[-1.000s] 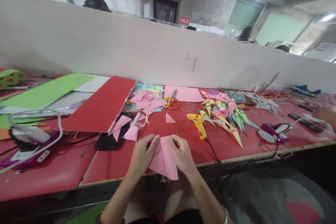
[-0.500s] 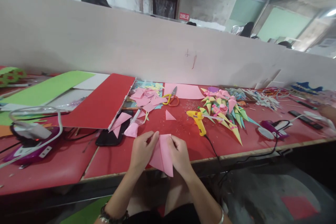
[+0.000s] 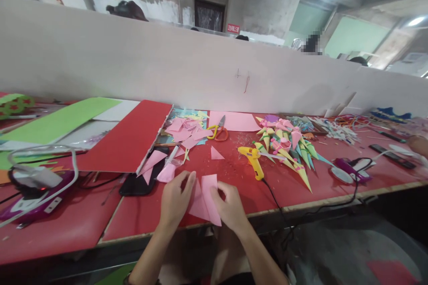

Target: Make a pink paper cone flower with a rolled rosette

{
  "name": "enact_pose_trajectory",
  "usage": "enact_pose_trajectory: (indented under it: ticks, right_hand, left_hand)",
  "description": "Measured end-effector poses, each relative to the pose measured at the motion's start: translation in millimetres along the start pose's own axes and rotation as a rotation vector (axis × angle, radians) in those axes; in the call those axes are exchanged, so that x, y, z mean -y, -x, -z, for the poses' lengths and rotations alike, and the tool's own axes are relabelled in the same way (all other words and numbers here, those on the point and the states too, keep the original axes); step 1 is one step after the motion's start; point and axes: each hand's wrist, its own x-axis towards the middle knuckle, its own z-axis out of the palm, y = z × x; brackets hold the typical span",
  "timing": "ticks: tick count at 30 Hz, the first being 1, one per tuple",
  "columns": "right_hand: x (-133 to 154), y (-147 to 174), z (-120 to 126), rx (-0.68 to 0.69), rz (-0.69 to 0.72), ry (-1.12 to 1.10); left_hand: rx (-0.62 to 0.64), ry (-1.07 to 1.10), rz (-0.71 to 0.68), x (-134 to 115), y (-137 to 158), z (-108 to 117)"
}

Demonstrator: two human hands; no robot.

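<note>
Over the near edge of the red table, my left hand pinches a pink paper piece between thumb and fingers. A second pink piece is gripped by my right hand, thumb on its face. A gap parts the two at the top, while lower down they lie close together; whether they are joined there I cannot tell. Just beyond my hands is a small pink triangle. A yellow hot glue gun lies to the right, near finished paper cones in pink, yellow and green.
Scissors and pink scraps lie farther back. A black phone sits at left beside a red board. Power strips with cords stand at both sides. Another person's hand shows at far right. A white partition runs behind.
The two pink pieces have come apart at the top, my left hand shifting slightly left. The view has tilted up a little.
</note>
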Motion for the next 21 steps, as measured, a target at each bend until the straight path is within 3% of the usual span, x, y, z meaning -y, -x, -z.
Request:
enact_pose_trajectory:
  ticks: [3, 6, 8, 12, 15, 21]
  right_hand:
    - [-2, -2, 5, -0.076, -0.009, 0.021]
    - [-4, -4, 7, -0.142, -0.023, -0.004]
    - [-3, -5, 6, -0.152, -0.028, -0.036]
    - [2, -6, 2, -0.098, -0.027, -0.079]
    - [4, -5, 0, -0.101, -0.029, -0.068]
    - [0, -4, 1, -0.118, -0.041, -0.066]
  left_hand:
    - [-0.238, -0.005, -0.024, 10, -1, 6]
    - [-0.417, 0.076, 0.137, 15, 5, 3]
    - [-0.326, 0.313, 0.305, 13, 10, -3]
    - [0.014, 0.671, 0.563, 4, 20, -12]
    - [-0.012, 0.635, 0.600, -3, 21, -11]
    - [-0.036, 0.542, 0.493, -15, 21, -4]
